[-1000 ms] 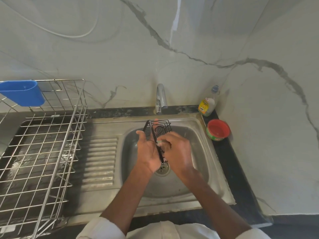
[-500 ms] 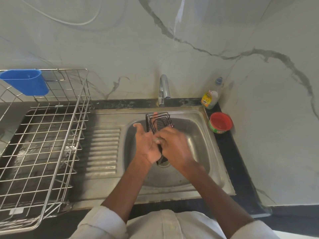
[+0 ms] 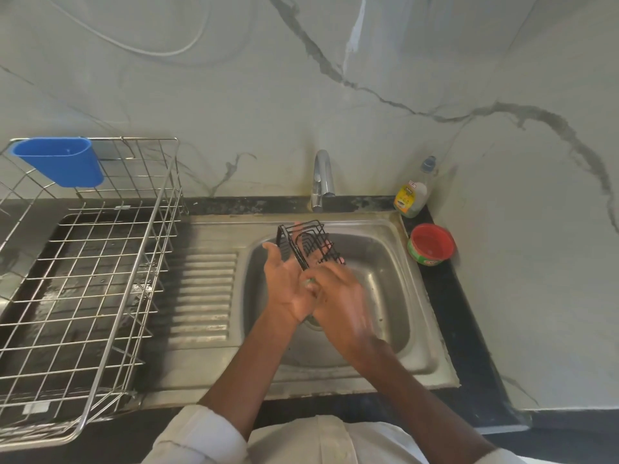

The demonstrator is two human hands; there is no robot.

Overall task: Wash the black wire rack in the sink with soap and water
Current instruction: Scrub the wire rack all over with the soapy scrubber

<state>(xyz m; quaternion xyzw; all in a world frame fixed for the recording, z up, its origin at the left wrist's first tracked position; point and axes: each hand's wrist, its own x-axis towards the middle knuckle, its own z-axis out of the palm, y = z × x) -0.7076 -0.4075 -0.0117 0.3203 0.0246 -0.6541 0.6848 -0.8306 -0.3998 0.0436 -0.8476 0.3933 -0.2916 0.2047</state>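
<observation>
Holding 1 black wire rack over sink: L hand fingers spread, R hand blurred, can't tell.

The black wire rack is a small basket of thin dark rods, with a flat gridded side and a curved, ribbed part. It is held tilted above the basin of the sink, its open frame toward the tap side. It rises just beyond the fingertips of the left hand, whose palm and fingers lie against its lower edge. The right hand, blurred, touches the rack's bottom end, just beside the left.
</observation>
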